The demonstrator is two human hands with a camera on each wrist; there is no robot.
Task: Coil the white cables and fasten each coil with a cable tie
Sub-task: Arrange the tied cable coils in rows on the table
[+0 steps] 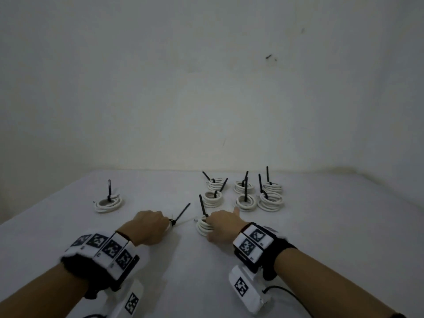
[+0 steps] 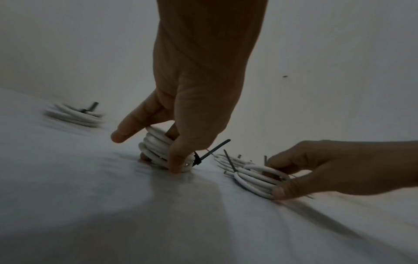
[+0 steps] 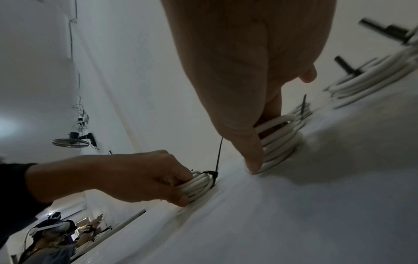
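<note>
White coils: two tied ones on the near bench (image 1: 321, 226).
Left hand (image 1: 150, 227): curled around the left coil (image 2: 156, 151).
Right hand (image 1: 223, 227): grips the right coil (image 1: 203, 226).
Risk: loops may spring loose if a cable tie (image 1: 182, 213) is slack.
Hidden: tie locks, under the fingers.
Far right: finished coils (image 1: 245, 193).

Surface: white table (image 1: 68, 230), meeting the wall at its far edge. Two tied coils rested on it under the hands, one under the left hand (image 1: 150, 227), one under the right hand (image 1: 223, 227). A lone tied coil (image 1: 109, 203) lay beyond the left hand. A cluster of six tied coils (image 1: 246, 193) sat just beyond the right hand, black tie tails up.
</note>
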